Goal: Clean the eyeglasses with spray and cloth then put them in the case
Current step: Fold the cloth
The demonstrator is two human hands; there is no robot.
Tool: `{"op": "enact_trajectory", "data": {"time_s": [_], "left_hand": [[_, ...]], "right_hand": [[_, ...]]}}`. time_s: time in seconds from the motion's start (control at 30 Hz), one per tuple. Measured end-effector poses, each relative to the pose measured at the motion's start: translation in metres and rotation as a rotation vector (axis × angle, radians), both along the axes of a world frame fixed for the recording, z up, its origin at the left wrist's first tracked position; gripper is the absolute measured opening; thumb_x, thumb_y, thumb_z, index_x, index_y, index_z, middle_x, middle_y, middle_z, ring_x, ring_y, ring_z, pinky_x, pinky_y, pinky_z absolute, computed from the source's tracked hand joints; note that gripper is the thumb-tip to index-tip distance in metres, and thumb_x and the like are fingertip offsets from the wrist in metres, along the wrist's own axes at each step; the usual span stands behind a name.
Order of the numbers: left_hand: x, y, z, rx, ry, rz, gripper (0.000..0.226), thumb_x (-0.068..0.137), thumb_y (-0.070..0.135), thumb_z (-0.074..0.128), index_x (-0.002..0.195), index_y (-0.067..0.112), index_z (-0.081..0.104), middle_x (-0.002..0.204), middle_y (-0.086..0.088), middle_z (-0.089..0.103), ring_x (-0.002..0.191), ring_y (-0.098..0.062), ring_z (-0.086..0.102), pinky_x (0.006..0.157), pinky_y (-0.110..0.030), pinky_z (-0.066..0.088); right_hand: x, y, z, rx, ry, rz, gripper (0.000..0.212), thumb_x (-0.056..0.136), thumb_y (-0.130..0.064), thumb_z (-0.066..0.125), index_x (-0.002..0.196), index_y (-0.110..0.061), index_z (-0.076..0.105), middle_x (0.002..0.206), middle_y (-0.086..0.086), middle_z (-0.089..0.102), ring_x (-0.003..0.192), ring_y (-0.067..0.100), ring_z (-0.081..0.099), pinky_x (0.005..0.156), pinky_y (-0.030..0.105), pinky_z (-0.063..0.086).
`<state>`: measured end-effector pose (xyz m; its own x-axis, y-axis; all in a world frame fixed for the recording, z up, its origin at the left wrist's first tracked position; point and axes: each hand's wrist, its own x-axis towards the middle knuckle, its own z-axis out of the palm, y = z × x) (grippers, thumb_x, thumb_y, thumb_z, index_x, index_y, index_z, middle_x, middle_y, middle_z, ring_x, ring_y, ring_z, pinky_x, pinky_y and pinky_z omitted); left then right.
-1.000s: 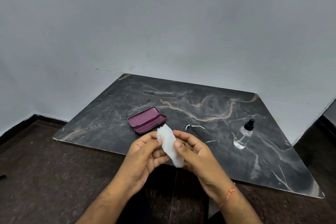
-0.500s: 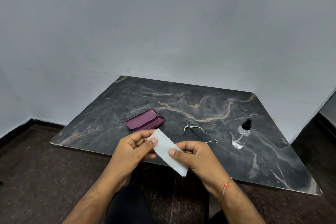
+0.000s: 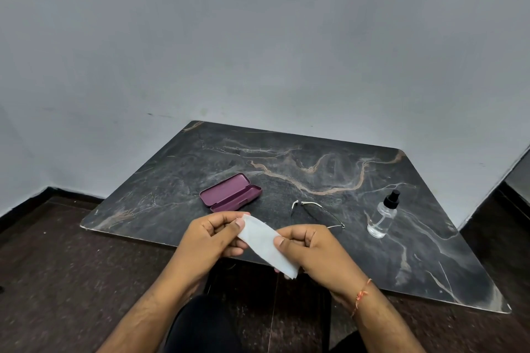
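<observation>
White cloth (image 3: 265, 241) strip pinched taut between left hand (image 3: 210, 239) and right hand (image 3: 317, 252) over marble table (image 3: 430, 252).

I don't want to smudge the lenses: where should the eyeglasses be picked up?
Judging by their pose, take the eyeglasses by the thin metal temple arm on their right, coming from above; they lie flat on the table, arms unfolded, so the lenses go untouched.

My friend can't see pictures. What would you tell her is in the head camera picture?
Two hands, left hand and right hand, hold a white cleaning cloth stretched between them over the near edge of a dark marble table. On the table lie an open purple glasses case, thin-framed eyeglasses and a clear spray bottle.
</observation>
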<state>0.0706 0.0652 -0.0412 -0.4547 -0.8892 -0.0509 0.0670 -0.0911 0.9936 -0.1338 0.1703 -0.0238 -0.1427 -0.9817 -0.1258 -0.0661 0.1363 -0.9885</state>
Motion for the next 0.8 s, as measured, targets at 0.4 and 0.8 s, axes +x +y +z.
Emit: {"op": "enact_trajectory", "data": {"time_s": [0.4,0.8], "left_hand": [[0.011,0.0,0.002,0.007,0.027,-0.061,0.032,0.091,0.011,0.083,0.123,0.016,0.081,0.103,-0.017,0.084,0.083,-0.017,0.08,0.073,-0.023,0.065],[0.017,0.003,0.026,-0.19,-0.06,-0.14,0.036,0.075,0.03,0.091,0.11,0.035,0.086,0.101,-0.007,0.087,0.095,-0.025,0.083,0.087,-0.028,0.065]], "right_hand": [[0.004,-0.001,-0.004,-0.027,0.003,-0.001,0.018,0.108,-0.01,0.061,0.116,-0.003,0.076,0.082,0.019,0.078,0.068,0.023,0.067,0.06,0.023,0.054],[0.019,-0.011,0.0,-0.352,0.38,-0.114,0.018,0.091,-0.033,0.083,0.107,-0.041,0.081,0.09,-0.015,0.078,0.07,0.001,0.064,0.067,0.018,0.051]]}}
